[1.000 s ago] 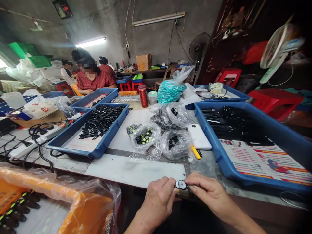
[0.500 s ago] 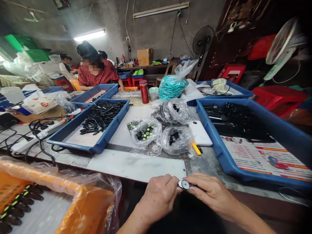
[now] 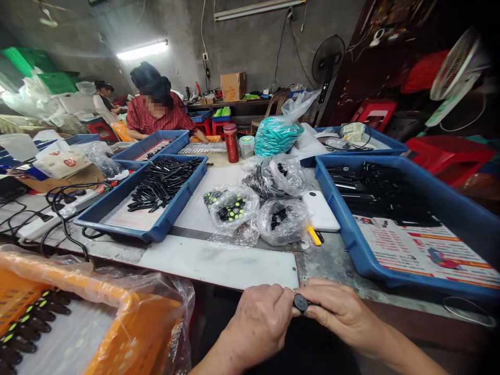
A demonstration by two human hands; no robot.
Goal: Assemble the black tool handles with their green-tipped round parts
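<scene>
The left hand (image 3: 262, 320) and the right hand (image 3: 341, 312) are close together, in front of the table edge. Between them is 1 small black piece (image 3: 301, 303) with a round end. The right hand pinches it with the thumb and a finger, and the left hand has its fingers curled and pinches the other side. Just past the hands, a white board (image 3: 234, 262) lies flat on the table. Behind it sit 3 clear bags: 1 bag with yellow-dotted bits (image 3: 233, 209), 1 bag of black bits (image 3: 282, 221) beside it, and 1 more bag (image 3: 284, 174) at the back. A yellow tool (image 3: 313, 236) lies near them. A blue tray (image 3: 353, 250) on the right holds long black parts (image 3: 385, 195). An orange basket (image 3: 130, 320) is at the left, near the front. Across the table sits a person in a red shirt (image 3: 158, 117).
</scene>
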